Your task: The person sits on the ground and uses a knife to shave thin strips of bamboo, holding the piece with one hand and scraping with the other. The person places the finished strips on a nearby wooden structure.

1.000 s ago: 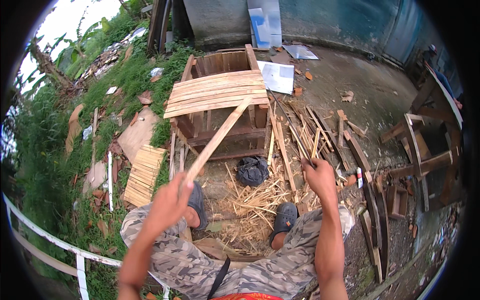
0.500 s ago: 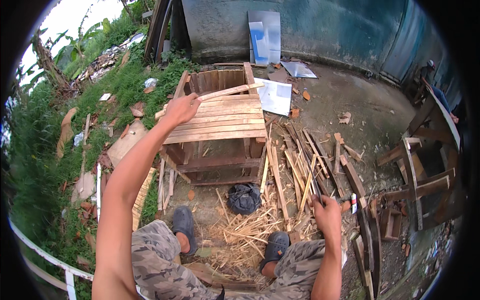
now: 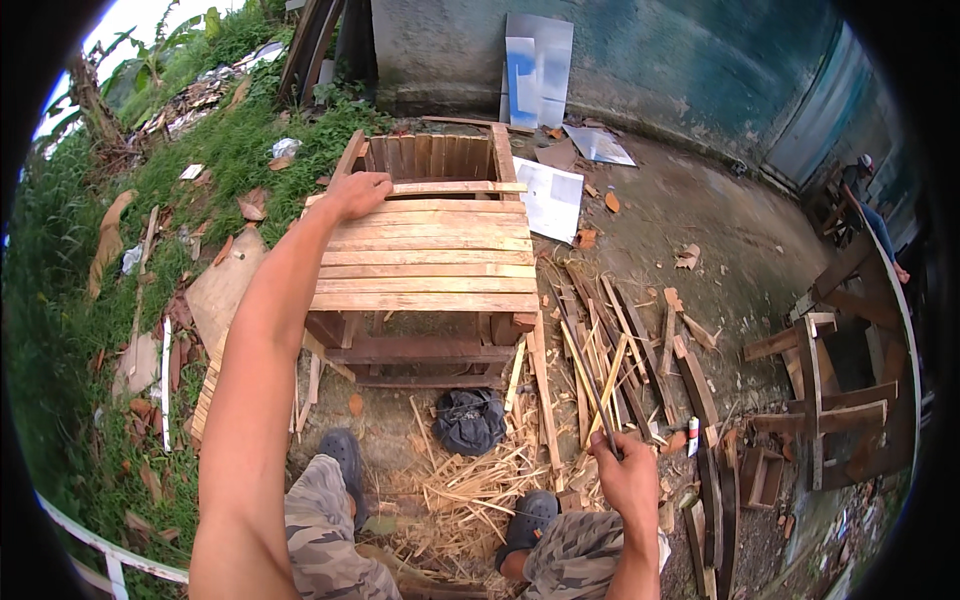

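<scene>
My left hand [image 3: 362, 194] is closed on a pale wooden slat [image 3: 455, 188]. The slat lies across the upper part of a dark wooden frame [image 3: 420, 350], level with a row of similar slats [image 3: 430, 257] that covers its near side. Behind it the frame's box-like hollow shows, lined with upright boards [image 3: 430, 157]. Low on the right, my right hand [image 3: 628, 476] grips a long, thin, dark tool [image 3: 592, 388], perhaps a blade seen edge-on, which points up and left over loose wood strips. What kind of tool it is cannot be made out.
A black bag [image 3: 470, 420] and wood shavings [image 3: 475, 485] lie between my feet. Wood strips [image 3: 625, 340] are strewn to the right, near dark planks [image 3: 712, 500] and a tipped wooden frame [image 3: 820, 390]. A person [image 3: 868, 205] sits far right. Grass [image 3: 235, 190] borders the left.
My left hand has brought the slat from a slant to nearly parallel with the row. My right hand has moved slightly left and down with the tool. The view has shifted a little.
</scene>
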Demonstrator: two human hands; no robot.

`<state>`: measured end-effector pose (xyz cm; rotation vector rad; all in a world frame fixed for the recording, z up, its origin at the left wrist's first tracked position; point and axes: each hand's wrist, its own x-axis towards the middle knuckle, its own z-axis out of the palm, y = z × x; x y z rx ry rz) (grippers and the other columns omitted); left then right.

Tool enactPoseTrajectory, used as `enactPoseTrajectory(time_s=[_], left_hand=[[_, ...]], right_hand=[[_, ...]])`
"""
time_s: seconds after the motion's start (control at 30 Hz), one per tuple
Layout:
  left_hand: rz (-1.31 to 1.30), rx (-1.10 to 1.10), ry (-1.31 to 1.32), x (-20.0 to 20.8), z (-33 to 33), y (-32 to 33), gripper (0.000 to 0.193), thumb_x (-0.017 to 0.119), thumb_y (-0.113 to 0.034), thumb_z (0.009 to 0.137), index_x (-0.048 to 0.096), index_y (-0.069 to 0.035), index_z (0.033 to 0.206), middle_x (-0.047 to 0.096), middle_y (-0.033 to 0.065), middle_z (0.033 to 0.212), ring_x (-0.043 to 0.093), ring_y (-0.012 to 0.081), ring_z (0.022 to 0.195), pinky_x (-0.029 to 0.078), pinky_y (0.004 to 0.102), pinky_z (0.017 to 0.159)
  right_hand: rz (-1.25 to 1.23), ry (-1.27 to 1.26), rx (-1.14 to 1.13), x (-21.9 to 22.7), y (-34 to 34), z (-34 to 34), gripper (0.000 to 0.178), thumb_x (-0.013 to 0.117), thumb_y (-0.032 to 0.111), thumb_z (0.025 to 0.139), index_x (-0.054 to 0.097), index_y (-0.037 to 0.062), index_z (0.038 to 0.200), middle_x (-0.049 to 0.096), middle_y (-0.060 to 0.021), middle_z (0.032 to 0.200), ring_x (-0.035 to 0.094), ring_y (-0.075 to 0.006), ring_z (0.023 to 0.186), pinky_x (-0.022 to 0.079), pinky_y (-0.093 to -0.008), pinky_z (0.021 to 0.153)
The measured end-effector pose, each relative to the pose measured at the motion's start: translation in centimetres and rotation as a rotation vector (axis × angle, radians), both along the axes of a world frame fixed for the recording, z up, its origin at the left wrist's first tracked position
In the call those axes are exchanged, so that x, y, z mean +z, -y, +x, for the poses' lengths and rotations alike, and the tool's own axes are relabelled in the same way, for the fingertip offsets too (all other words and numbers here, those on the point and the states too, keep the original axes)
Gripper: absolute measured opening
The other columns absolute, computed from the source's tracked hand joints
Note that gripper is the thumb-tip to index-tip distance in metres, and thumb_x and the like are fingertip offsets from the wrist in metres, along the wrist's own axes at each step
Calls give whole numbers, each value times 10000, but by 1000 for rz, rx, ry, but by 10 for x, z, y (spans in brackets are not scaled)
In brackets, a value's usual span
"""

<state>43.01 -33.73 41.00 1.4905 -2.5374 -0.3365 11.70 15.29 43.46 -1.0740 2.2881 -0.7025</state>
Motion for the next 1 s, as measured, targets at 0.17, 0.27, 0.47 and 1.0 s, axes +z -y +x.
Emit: enactPoseTrajectory(time_s=[0.17,0.27,0.47,1.0], left_hand=[[-7,-7,-48,-3,3,-8,436,421,-379,935,703,-76,1069,695,203,1123,626,413,1059,477,469,947],[-57,0,-99,-1,0,-15,419,442,-357,920,724,-70,1036,706,206,1082,639,412,1023,481,484,936],[-160,-21,-116,1,-1,-19,397,466,-320,886,750,-58,976,714,211,1028,651,415,971,500,482,907],[-5,0,-26,0,-10,-20,633,377,-565,1019,707,-43,1156,700,226,1123,628,415,1086,464,479,965]], right_hand=[[68,-9,-34,2,1,4,368,652,330,952,728,-16,851,516,-67,541,496,-140,536,384,-345,537],[19,-8,-25,3,1,7,364,656,337,949,733,-8,864,512,-68,541,495,-141,538,386,-345,538],[22,-6,-6,4,3,10,355,667,354,938,744,9,904,522,-70,545,501,-144,536,390,-354,542],[16,-16,21,1,1,10,365,669,353,939,733,-4,894,532,-77,545,489,-144,530,386,-352,540]])
